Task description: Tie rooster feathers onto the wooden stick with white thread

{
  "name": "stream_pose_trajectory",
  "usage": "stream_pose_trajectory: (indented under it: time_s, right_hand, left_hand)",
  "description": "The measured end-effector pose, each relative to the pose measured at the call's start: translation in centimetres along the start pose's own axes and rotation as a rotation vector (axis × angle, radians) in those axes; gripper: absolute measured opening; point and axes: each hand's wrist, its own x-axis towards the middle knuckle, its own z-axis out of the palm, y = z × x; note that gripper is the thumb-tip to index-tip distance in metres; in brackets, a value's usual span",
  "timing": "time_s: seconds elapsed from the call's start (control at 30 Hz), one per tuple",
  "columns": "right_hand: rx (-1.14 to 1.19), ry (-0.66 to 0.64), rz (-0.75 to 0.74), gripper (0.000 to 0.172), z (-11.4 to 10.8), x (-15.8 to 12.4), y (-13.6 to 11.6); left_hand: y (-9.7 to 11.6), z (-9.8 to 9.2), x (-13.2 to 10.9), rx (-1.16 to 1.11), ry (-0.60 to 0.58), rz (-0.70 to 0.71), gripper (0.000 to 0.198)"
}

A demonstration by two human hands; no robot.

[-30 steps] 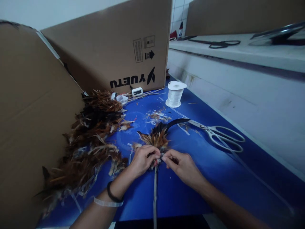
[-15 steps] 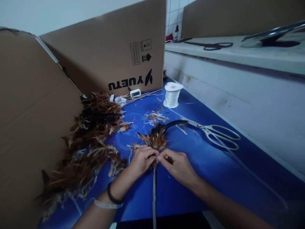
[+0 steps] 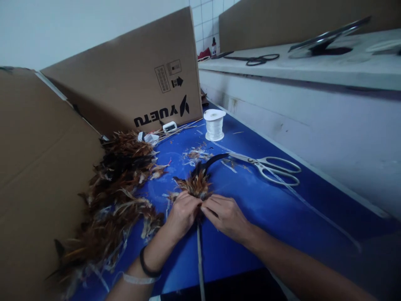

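My left hand (image 3: 182,212) and my right hand (image 3: 223,213) meet at the base of a small bundle of brown and black feathers (image 3: 194,184) on the blue table (image 3: 269,209). Both hands pinch the bundle where it joins a thin grey stick (image 3: 199,259) that runs back toward me. One long black feather (image 3: 213,159) curves out of the bundle toward the scissors. My left wrist wears a black band and a clear one.
A big heap of brown feathers (image 3: 115,188) lies to the left against cardboard sheets (image 3: 40,167). A YUETU carton (image 3: 131,79) stands behind. A white thread spool (image 3: 214,124), metal scissors (image 3: 269,167) and feather scraps (image 3: 196,154) lie ahead. A grey ledge (image 3: 297,67) with black scissors rises on the right.
Both hands stay on the feather bundle, fingers shifting slightly closer together. The view has moved, so everything sits a little further left and higher in the picture.
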Motion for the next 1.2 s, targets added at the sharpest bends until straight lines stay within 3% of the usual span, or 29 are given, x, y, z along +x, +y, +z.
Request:
stream_pose_trajectory:
  time_s: [0.13, 0.27, 0.33, 0.47, 0.8, 1.2]
  right_hand:
    - [0.069, 0.002, 0.021, 0.024, -0.2, 0.1, 0.0]
    - [0.258, 0.012, 0.232, 0.009, -0.7, 0.4, 0.2]
    - [0.273, 0.001, 0.264, 0.010, -0.9, 0.5, 0.4]
    - [0.211, -0.094, 0.216, 0.022, -0.8, 0.5, 0.6]
    - [0.115, -0.065, 0.164, 0.018, -0.6, 0.5, 0.3]
    - [0.069, -0.176, 0.096, 0.016, -0.2, -0.2, -0.1]
  left_hand:
    - [0.1, -0.1, 0.0, 0.008, 0.008, -0.005, 0.012]
    - [0.4, -0.6, 0.1, -0.066, 0.005, -0.137, 0.008]
    - [0.5, -0.9, 0.1, -0.101, -0.014, -0.191, 0.006]
    - [0.6, -1.3, 0.2, -0.164, -0.034, -0.239, 0.008]
    - [1.0, -1.9, 0.5, -0.234, -0.113, -0.397, 0.013]
    - [0.2, -2.0, 0.3, -0.483, -0.118, -0.656, 0.013]
